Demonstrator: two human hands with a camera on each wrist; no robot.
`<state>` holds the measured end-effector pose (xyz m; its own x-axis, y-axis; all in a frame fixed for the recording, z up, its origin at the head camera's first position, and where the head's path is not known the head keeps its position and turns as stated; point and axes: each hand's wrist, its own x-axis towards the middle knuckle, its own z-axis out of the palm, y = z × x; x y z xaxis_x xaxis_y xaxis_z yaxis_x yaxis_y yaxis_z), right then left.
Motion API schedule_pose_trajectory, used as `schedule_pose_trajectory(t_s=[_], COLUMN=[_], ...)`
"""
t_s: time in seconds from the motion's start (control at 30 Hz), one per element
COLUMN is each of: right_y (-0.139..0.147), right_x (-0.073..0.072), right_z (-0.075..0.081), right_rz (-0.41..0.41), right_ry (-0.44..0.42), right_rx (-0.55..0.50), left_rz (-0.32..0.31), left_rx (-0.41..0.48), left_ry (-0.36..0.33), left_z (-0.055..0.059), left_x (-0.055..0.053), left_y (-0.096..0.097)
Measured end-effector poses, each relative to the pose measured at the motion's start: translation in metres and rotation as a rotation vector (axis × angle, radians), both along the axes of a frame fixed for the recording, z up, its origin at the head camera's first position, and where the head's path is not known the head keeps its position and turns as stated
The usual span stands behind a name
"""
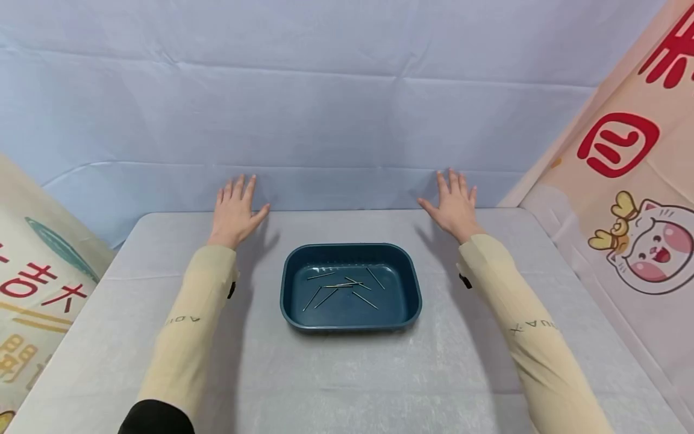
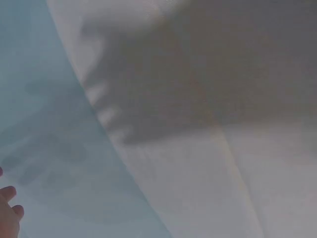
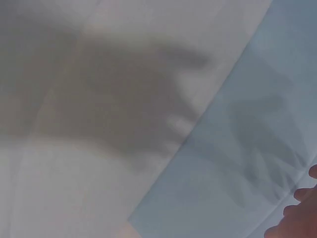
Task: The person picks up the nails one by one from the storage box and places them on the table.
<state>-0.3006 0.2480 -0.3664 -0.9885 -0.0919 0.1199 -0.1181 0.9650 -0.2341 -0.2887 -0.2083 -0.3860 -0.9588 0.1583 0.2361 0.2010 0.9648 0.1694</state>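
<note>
A dark teal rectangular tray [image 1: 351,324] sits in the middle of the table between the two forearms. Several thin metal needle-like sticks [image 1: 365,301] lie scattered on its floor. Beyond the tray to the left, my left hand [image 1: 235,212] is held out with fingers spread and nothing in it. My right hand [image 1: 454,205] is likewise stretched out on the far right, palm down and bare. Only fingertips of the left hand [image 2: 9,213] show in the left wrist view; the right hand [image 3: 299,215] shows at the lower right corner of its wrist view.
A pale cloth covers the table [image 1: 347,380]. Behind its far edge hangs a light blue cloth backdrop [image 1: 325,120]. Printed banners stand along both sides, one on the left [image 1: 43,289] and one with a cartoon cat on the right [image 1: 623,331].
</note>
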Motion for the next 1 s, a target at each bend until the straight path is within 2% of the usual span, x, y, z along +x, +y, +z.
schedule_pose_trajectory(t_s=[0.23, 0.73, 1.0], right_y=[-0.006, -0.028, -0.042], right_x=[0.003, 0.009, 0.016], right_z=[0.007, 0.021, 0.027], right_rz=[0.047, 0.179, 0.261], right_ry=[0.007, -0.033, -0.002], right_rx=[0.035, 0.132, 0.188], left_rz=[-0.062, -0.167, -0.221], left_rx=[-0.024, -0.046, -0.06], left_ry=[-0.009, -0.062, -0.099], left_z=[0.005, 0.017, 0.02], left_x=[0.001, 0.011, 0.018], left_y=[0.008, 0.032, 0.043])
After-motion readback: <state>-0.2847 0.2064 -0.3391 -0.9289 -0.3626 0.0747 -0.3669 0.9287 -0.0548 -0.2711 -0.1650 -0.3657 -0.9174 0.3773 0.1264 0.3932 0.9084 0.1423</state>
